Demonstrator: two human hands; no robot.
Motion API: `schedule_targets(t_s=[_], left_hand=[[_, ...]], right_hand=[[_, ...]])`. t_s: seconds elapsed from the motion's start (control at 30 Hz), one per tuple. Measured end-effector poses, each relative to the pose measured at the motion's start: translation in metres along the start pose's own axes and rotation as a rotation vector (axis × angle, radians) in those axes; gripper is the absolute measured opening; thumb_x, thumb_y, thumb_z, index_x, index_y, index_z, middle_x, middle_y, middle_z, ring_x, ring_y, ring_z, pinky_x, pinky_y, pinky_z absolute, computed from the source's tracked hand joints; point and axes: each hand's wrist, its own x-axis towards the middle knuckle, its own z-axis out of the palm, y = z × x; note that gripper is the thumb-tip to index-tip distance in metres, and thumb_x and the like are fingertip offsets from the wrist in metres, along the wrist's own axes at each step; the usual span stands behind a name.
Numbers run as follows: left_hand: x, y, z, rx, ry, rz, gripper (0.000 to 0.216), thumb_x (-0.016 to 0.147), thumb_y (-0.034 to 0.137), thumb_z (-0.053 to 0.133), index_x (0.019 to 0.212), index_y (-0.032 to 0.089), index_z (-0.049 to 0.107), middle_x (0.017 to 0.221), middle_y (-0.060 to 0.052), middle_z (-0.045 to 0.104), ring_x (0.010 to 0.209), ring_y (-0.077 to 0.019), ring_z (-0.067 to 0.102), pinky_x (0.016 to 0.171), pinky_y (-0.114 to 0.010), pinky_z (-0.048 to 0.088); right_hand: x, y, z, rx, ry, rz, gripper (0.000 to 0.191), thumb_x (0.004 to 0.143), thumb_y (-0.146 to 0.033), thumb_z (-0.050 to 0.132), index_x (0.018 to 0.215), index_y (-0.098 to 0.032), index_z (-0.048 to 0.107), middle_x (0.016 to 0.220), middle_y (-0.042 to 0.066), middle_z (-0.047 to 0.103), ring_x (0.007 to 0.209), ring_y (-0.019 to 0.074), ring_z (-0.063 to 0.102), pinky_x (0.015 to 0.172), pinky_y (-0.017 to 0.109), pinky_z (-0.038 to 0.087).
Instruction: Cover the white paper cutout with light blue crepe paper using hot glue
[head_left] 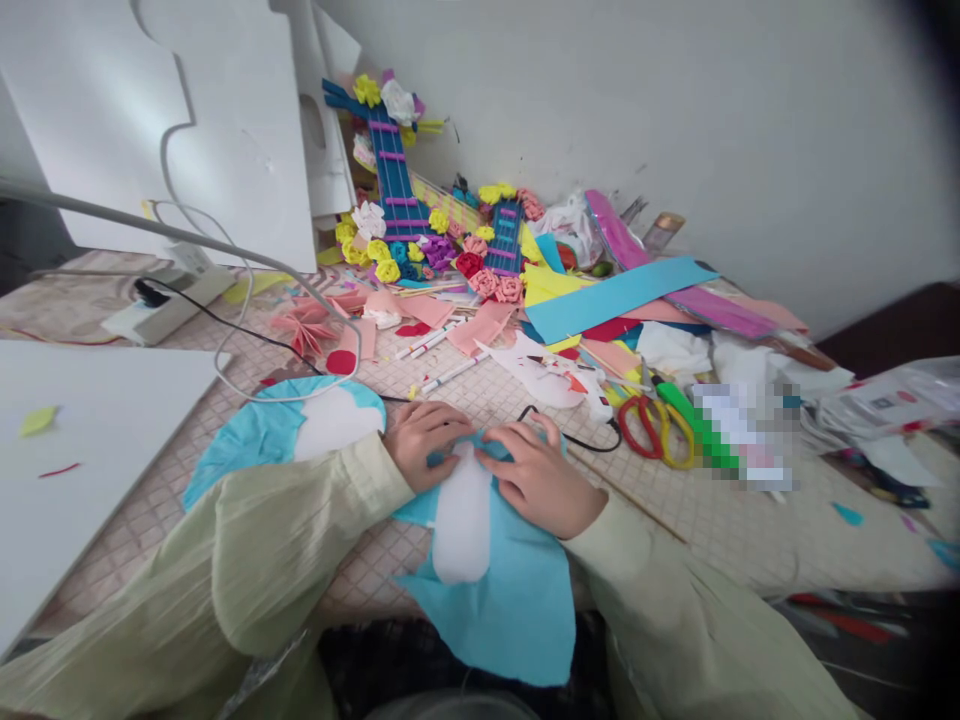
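A blue foam sheet point(517, 590) lies at the table's near edge with a white oblong piece point(461, 520) on top of it. My left hand point(424, 440) presses on the sheet's upper left edge, fingers curled and pinching the blue material. My right hand point(536, 475) rests on the sheet's upper right, fingers bent down onto it beside the white piece. The two hands nearly meet at the top of the white piece. Both sleeves are pale yellow-green.
Another blue-and-white foam cutout point(285, 430) lies to the left. Red-and-yellow scissors point(652, 425), pens point(450, 375), paper roses and blue ladders point(394, 170) crowd the back. A power strip point(169, 300) with cables sits far left, white boards point(82, 420) beside it.
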Motion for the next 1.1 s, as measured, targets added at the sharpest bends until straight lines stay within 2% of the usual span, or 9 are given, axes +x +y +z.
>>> schedule_targets(t_s=[0.07,0.17,0.43,0.6,0.7,0.8,0.9,1.0,1.1], left_hand=[[-0.001,0.001,-0.001,0.064,-0.053,-0.010,0.039,0.073,0.022,0.049,0.111,0.024,0.057,0.112,-0.006,0.059,0.105,-0.0253,0.047,0.083,-0.042,0.032],[-0.002,0.002,-0.002,0.135,-0.095,0.030,0.037,0.076,0.022,0.046,0.109,0.030,0.060,0.119,-0.006,0.055,0.109,-0.0281,0.043,0.083,-0.044,0.032],[-0.001,0.002,-0.002,0.131,-0.008,0.121,0.026,0.076,0.020,0.049,0.091,0.030,0.068,0.110,-0.005,0.058,0.106,-0.0269,0.045,0.082,-0.043,0.032],[0.001,0.004,-0.003,0.107,0.002,0.135,0.027,0.076,0.018,0.048,0.092,0.027,0.067,0.108,-0.006,0.061,0.107,-0.0257,0.047,0.083,-0.042,0.031],[0.001,0.005,-0.002,0.087,-0.030,0.130,0.028,0.078,0.016,0.045,0.096,0.025,0.064,0.108,-0.003,0.064,0.110,-0.0240,0.047,0.086,-0.042,0.028],[0.001,0.005,-0.001,0.055,-0.038,0.138,0.027,0.080,0.013,0.042,0.098,0.023,0.061,0.103,0.001,0.068,0.110,-0.0209,0.050,0.089,-0.041,0.026],[0.001,0.005,0.000,0.041,-0.037,0.149,0.025,0.080,0.014,0.043,0.097,0.022,0.060,0.103,0.001,0.068,0.108,-0.0203,0.051,0.089,-0.040,0.026],[0.000,0.004,0.000,0.039,-0.057,0.149,0.028,0.079,0.014,0.043,0.101,0.022,0.059,0.105,0.000,0.067,0.107,-0.0197,0.051,0.090,-0.040,0.027],[-0.001,0.002,0.001,0.035,-0.076,0.175,0.033,0.080,0.013,0.041,0.105,0.024,0.059,0.107,-0.001,0.065,0.106,-0.0203,0.050,0.089,-0.041,0.029]], right_hand=[[0.000,0.000,0.000,0.003,0.009,-0.004,0.030,0.079,-0.017,0.048,0.106,-0.024,0.059,0.117,0.005,0.051,0.109,0.0216,0.040,0.097,0.050,0.012],[-0.001,0.000,0.002,-0.001,0.021,-0.002,0.030,0.078,-0.017,0.049,0.105,-0.025,0.059,0.119,0.006,0.050,0.110,0.0222,0.039,0.097,0.050,0.013],[-0.004,0.005,0.003,0.039,0.071,-0.003,0.031,0.079,-0.019,0.048,0.108,-0.027,0.059,0.117,0.005,0.051,0.108,0.0214,0.040,0.095,0.047,0.016],[-0.002,0.011,-0.001,0.051,0.079,0.030,0.035,0.081,-0.022,0.046,0.115,-0.022,0.054,0.116,0.007,0.053,0.109,0.0215,0.043,0.097,0.047,0.018],[-0.002,0.011,0.000,0.060,0.043,0.007,0.032,0.081,-0.020,0.046,0.111,-0.022,0.056,0.118,0.007,0.053,0.109,0.0211,0.045,0.097,0.048,0.021],[-0.004,0.011,-0.001,0.106,0.076,0.002,0.029,0.080,-0.021,0.048,0.106,-0.023,0.060,0.116,0.006,0.055,0.105,0.0207,0.049,0.096,0.046,0.027],[-0.012,0.014,-0.005,0.225,0.218,0.121,0.030,0.079,-0.029,0.051,0.106,-0.019,0.060,0.108,0.007,0.059,0.099,0.0195,0.053,0.090,0.038,0.040],[-0.029,0.020,-0.008,0.337,0.412,0.331,0.031,0.079,-0.032,0.052,0.104,-0.016,0.060,0.103,0.008,0.062,0.096,0.0192,0.055,0.086,0.034,0.045],[-0.053,0.021,-0.003,0.469,0.490,0.579,0.034,0.078,-0.035,0.054,0.105,-0.017,0.059,0.098,0.009,0.064,0.085,0.0192,0.059,0.077,0.035,0.049]])
